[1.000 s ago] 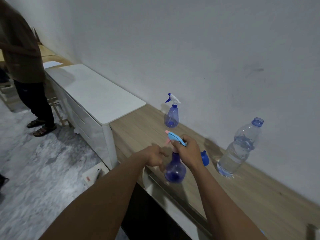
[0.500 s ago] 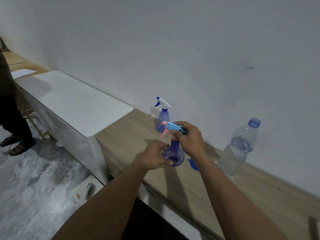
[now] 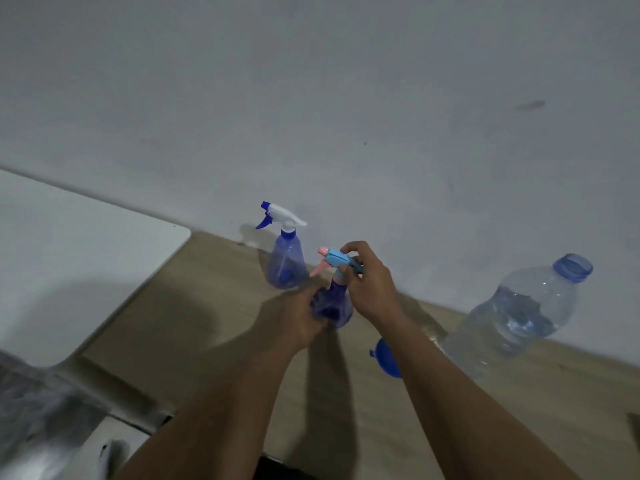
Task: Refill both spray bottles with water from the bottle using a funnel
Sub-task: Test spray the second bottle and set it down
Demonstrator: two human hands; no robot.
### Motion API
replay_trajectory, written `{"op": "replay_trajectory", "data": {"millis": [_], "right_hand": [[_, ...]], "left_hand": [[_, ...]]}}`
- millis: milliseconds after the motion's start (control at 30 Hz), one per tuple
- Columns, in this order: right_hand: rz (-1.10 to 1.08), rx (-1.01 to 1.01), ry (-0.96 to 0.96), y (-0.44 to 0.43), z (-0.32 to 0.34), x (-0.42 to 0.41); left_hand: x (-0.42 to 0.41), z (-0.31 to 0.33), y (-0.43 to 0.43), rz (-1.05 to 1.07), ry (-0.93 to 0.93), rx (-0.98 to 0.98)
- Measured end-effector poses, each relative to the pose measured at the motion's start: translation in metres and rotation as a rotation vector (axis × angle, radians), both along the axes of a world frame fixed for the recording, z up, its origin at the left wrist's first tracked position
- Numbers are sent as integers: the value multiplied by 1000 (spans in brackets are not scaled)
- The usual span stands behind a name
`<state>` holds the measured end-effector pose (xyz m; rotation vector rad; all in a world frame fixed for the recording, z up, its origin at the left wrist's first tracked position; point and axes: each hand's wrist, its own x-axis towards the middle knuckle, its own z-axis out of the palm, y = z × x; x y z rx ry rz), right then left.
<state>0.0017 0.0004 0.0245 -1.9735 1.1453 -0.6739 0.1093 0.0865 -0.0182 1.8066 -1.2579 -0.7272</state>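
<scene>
On the wooden counter (image 3: 214,327) stands a blue spray bottle (image 3: 334,306) with a light-blue and pink trigger head. My left hand (image 3: 301,317) grips its body from the left. My right hand (image 3: 367,282) grips the trigger head and neck from the right. A second blue spray bottle (image 3: 285,261) with a white and blue head stands upright behind, near the wall. A blue funnel (image 3: 386,356) lies on the counter, partly hidden by my right forearm. A large clear water bottle (image 3: 519,313) with a blue neck stands open at the right, partly full.
A white cabinet top (image 3: 79,258) adjoins the counter on the left, slightly higher. The white wall (image 3: 346,116) runs right behind the bottles. The counter's front edge lies near my forearms, with grey floor (image 3: 31,427) at lower left.
The view has swung right and closer; the standing person at the left is out of view. Both hands keep hold of the near spray bottle, my left hand now wrapped further round its body.
</scene>
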Motion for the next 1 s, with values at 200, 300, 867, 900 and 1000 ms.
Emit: {"op": "replay_trajectory", "data": {"millis": [200, 300, 867, 900, 1000], "right_hand": [[-34, -73, 90, -39, -23, 24], [-70, -90, 90, -50, -30, 27], [-119, -88, 131, -57, -32, 30], [-118, -89, 134, -57, -32, 29], [-115, -93, 157, -53, -30, 24]], "left_hand": [[16, -25, -49, 70, 376, -27], [21, -30, -63, 66, 411, 12], [30, -71, -98, 259, 558, 69], [31, -77, -99, 252, 488, 54], [32, -78, -97, 189, 269, 11]]}}
